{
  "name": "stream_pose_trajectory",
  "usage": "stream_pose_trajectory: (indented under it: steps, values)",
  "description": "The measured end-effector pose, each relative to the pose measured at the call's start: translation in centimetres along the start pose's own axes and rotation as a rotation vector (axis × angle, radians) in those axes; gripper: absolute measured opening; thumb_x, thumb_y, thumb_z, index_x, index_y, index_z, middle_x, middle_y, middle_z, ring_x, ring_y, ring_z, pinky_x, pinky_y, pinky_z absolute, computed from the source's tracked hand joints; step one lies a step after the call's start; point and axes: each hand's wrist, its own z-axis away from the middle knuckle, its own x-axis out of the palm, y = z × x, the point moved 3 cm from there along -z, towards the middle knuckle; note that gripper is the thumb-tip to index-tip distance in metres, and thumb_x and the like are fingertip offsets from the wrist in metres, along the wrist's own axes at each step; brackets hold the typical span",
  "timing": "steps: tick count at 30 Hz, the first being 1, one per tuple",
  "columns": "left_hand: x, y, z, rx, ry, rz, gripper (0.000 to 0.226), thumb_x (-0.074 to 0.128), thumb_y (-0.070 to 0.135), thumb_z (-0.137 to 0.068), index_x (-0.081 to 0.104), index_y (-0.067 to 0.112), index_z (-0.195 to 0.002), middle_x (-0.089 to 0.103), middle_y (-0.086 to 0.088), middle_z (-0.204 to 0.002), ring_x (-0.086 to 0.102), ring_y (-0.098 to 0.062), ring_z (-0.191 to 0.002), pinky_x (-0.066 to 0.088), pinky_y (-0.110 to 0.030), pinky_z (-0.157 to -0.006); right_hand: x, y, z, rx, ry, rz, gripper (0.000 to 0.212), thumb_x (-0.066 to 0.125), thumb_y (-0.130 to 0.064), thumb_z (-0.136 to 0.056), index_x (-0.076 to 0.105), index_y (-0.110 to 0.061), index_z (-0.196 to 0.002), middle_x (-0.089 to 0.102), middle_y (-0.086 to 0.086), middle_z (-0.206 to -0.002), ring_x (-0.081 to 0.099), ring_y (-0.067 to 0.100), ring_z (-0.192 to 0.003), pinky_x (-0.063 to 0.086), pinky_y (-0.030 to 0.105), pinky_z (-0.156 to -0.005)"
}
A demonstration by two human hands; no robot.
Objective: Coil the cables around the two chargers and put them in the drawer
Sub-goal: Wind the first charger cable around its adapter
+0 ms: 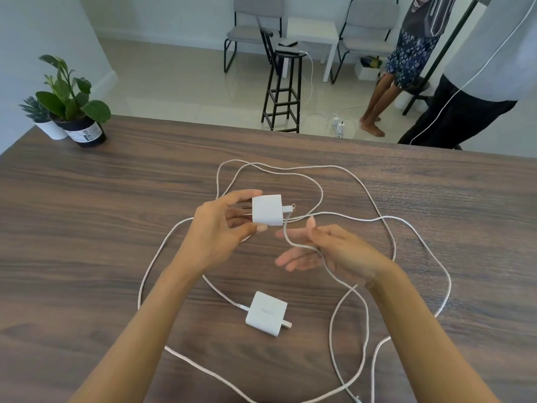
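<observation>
Holding a white cube-shaped plastic charger (pixel 267 210) above the dark wood-grain counter (pixel 87 228), the left hand (pixel 216 234) has its fingers (pixel 255 227) clamped on the block's sides, prongs toward the palm. Just right of this charger, the right hand (pixel 328 251) pinches its white braided cable (pixel 290 242), other fingers spread apart. A second white charger (pixel 266 313) lies flat on the counter nearer the body, loose cable (pixel 389 199) looping around both.

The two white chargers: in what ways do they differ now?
The held charger is lifted, gripped by the left hand; the second charger lies on the table, untouched. The first's prongs point left, the second's right. Both are white cubes with uncoiled cables.
</observation>
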Motion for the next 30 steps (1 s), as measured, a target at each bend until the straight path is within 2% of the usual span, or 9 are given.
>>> stream_pose_trajectory:
  steps: [6, 9, 12, 15, 18, 22, 24, 27, 30]
  values:
    - [0.1, 0.6, 0.1, 0.022, -0.027, 0.019, 0.053, 0.077, -0.002, -0.071, 0.061, 0.025, -0.113, 0.069, -0.001, -0.108, 0.069, -0.006, -0.083, 0.052, -0.013, -0.076, 1.1, -0.1, -0.4, -0.02, -0.018, -0.153, 0.023, 0.055, -0.025, -0.086, 0.071, -0.011, -0.095, 0.072, 0.009, -0.08, 0.066, 0.014, -0.07, 0.053, 0.021, -0.071]
    - [0.0, 0.7, 0.2, 0.033, -0.03, 0.027, 0.054, 0.078, 0.0, -0.071, 0.061, 0.026, -0.115, 0.068, 0.001, -0.11, 0.069, -0.006, -0.086, 0.052, -0.013, -0.077, 1.4, -0.2, -0.5, 0.0, -0.041, -0.322, 0.013, 0.062, -0.018, -0.085, 0.071, -0.011, -0.078, 0.072, 0.009, -0.077, 0.068, 0.013, -0.067, 0.055, 0.022, -0.069]
    - [-0.2, 1.0, 0.3, 0.032, -0.032, 0.073, 0.052, 0.077, 0.0, -0.071, 0.061, 0.02, -0.116, 0.068, 0.001, -0.11, 0.068, -0.005, -0.086, 0.051, -0.013, -0.076, 1.1, -0.4, -0.5, -0.002, 0.029, -0.354, 0.01, 0.063, -0.017, -0.083, 0.064, -0.009, -0.077, 0.072, 0.012, -0.078, 0.069, 0.016, -0.067, 0.057, 0.025, -0.071]
    - [-0.9, 1.0, 0.3, 0.023, -0.039, 0.094, 0.051, 0.077, 0.0, -0.07, 0.062, 0.016, -0.117, 0.07, 0.004, -0.103, 0.068, -0.002, -0.083, 0.05, -0.012, -0.072, -0.6, -0.5, -0.5, -0.056, 0.212, -0.188, 0.007, 0.058, -0.015, -0.087, 0.057, -0.009, -0.082, 0.071, 0.009, -0.073, 0.068, 0.017, -0.064, 0.057, 0.025, -0.071]
    - [-1.3, 0.0, 0.3, 0.006, -0.07, 0.029, 0.051, 0.078, 0.001, -0.07, 0.063, 0.018, -0.116, 0.071, 0.006, -0.1, 0.068, -0.002, -0.082, 0.05, -0.011, -0.071, -2.6, -0.9, -0.1, -0.107, 0.322, 0.021, 0.009, 0.056, -0.009, -0.091, 0.056, -0.01, -0.083, 0.062, 0.002, -0.061, 0.057, 0.013, -0.053, 0.05, 0.023, -0.059]
    - [-1.6, -1.8, -0.1, -0.032, -0.086, -0.042, 0.053, 0.079, 0.002, -0.069, 0.062, 0.016, -0.117, 0.072, 0.001, -0.102, 0.07, -0.008, -0.088, 0.052, -0.014, -0.073, -3.8, -1.2, 0.6, -0.073, 0.399, 0.229, 0.009, 0.061, -0.014, -0.09, 0.062, -0.013, -0.08, 0.057, -0.002, -0.057, 0.044, 0.001, -0.044, 0.034, 0.009, -0.044]
    - [-1.9, -2.4, -0.3, -0.043, -0.09, -0.06, 0.053, 0.08, 0.003, -0.069, 0.062, 0.016, -0.117, 0.072, 0.001, -0.103, 0.07, -0.008, -0.09, 0.052, -0.014, -0.075, -4.2, -1.2, 1.0, -0.07, 0.431, 0.254, 0.009, 0.064, -0.015, -0.087, 0.069, -0.012, -0.081, 0.061, -0.003, -0.058, 0.044, -0.001, -0.046, 0.033, 0.007, -0.047]
    - [-2.1, -2.9, -0.2, -0.044, -0.118, -0.086, 0.051, 0.079, 0.001, -0.069, 0.063, 0.017, -0.115, 0.072, 0.002, -0.103, 0.07, -0.008, -0.09, 0.052, -0.013, -0.077, -5.1, -0.9, 1.7, -0.069, 0.518, 0.37, 0.007, 0.069, -0.017, -0.083, 0.075, -0.014, -0.082, 0.068, 0.006, -0.064, 0.051, 0.003, -0.057, 0.037, 0.01, -0.055]
    - [-3.3, -3.9, -0.1, -0.066, -0.083, -0.093, 0.048, 0.078, -0.001, -0.07, 0.064, 0.018, -0.112, 0.073, 0.006, -0.1, 0.07, -0.008, -0.088, 0.052, -0.012, -0.077, -7.7, -0.4, 3.0, -0.021, 0.677, 0.594, 0.009, 0.072, -0.02, -0.081, 0.076, -0.014, -0.087, 0.066, -0.008, -0.059, 0.054, -0.001, -0.054, 0.043, 0.012, -0.057]
